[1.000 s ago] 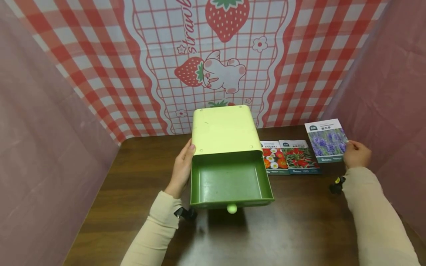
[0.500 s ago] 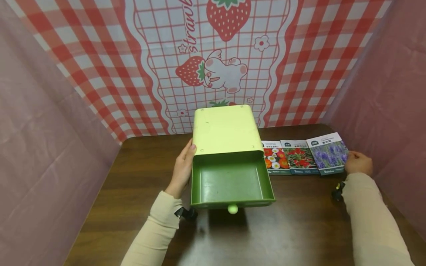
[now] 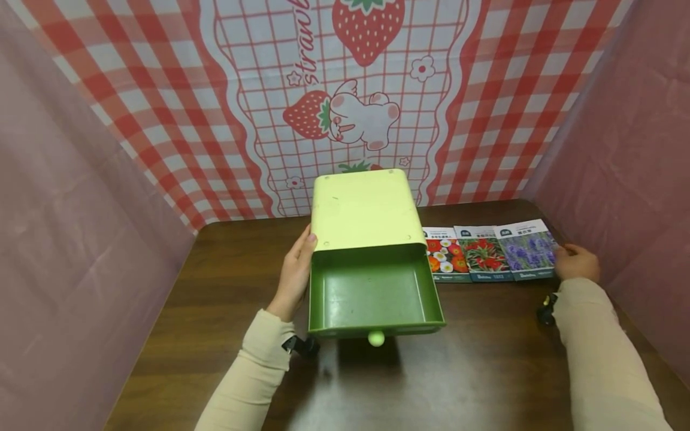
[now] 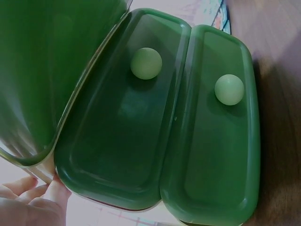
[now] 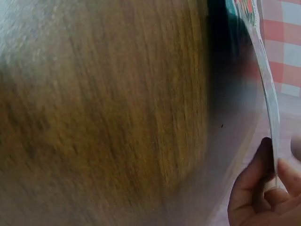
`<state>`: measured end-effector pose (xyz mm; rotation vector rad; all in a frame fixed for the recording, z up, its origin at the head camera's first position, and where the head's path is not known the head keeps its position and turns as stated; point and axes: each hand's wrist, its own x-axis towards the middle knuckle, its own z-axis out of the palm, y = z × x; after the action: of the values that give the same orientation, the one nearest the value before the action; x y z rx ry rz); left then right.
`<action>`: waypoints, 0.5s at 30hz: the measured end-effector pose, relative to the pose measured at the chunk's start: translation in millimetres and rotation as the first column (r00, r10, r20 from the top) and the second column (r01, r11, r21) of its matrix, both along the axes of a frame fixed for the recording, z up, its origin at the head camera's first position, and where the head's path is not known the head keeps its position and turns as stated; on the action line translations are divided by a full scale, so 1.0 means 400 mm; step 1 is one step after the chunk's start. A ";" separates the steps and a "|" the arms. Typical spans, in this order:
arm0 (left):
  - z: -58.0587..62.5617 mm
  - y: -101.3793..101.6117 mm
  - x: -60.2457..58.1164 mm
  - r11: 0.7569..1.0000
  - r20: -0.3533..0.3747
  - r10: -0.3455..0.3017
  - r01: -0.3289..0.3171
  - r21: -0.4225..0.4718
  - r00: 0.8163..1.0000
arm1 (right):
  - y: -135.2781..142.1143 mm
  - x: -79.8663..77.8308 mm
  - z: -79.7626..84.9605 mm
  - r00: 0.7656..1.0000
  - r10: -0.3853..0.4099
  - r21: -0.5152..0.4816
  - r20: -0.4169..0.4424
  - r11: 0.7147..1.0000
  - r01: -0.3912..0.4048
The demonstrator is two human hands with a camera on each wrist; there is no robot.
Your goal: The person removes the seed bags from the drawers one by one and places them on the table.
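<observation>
You work at a wood-grain desk (image 3: 205,299) screened off like a booth, a red-checked strawberry cloth (image 3: 345,102) hanging at 12 o'clock, one pink drape (image 3: 70,227) at 9 and a second pink drape (image 3: 631,173) at 3; whether home or studio cannot be told.

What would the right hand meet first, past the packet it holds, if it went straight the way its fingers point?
Probably the middle packet, just beyond the purple packet that the right hand pinches; depth is unclear, so the hand might pass above.
</observation>
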<state>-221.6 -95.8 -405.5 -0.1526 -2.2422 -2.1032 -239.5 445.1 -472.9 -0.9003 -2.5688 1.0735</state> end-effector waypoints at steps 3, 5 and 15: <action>-0.001 -0.001 0.000 1.000 0.001 0.002 -0.002 -0.001 1.000 | 0.015 -0.003 -0.008 0.994 0.100 -0.001 0.041 0.995 -0.100; 0.000 -0.001 0.000 1.000 0.005 0.006 -0.006 -0.005 1.000 | 0.021 -0.004 -0.017 0.986 0.152 0.027 0.066 0.988 -0.154; -0.001 -0.002 -0.003 1.000 0.003 0.001 -0.001 0.002 1.000 | 0.025 -0.012 -0.043 0.957 0.220 0.215 0.191 0.941 -0.260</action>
<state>-222.7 -96.5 -406.0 -0.1483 -2.2409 -2.1070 -244.1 455.2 -490.2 -0.6515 -2.9265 0.7464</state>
